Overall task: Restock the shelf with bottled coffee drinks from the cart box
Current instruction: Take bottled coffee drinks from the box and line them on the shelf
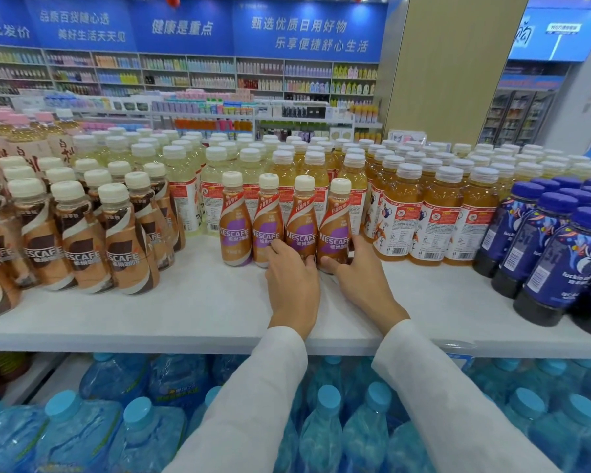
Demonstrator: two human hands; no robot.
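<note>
A row of several brown Nescafe coffee bottles with purple labels and cream caps stands on the white shelf [185, 312]. My left hand [292, 281] grips the base of the third coffee bottle [301, 220], thumb on its left and fingers on its right. My right hand [359, 271] holds the base of the fourth coffee bottle [336, 223], the rightmost one, with the thumb in front and the fingers round its right side. Both bottles stand upright on the shelf, touching each other. The two other bottles [234, 223] stand just left. The cart box is out of view.
Darker-labelled Nescafe bottles [82, 247] crowd the shelf's left. Yellow and orange tea bottles [430, 216] stand behind and to the right, dark blue bottles [553, 254] at far right. Large blue water bottles [321, 421] fill the lower shelf. Bare shelf lies in front of the row.
</note>
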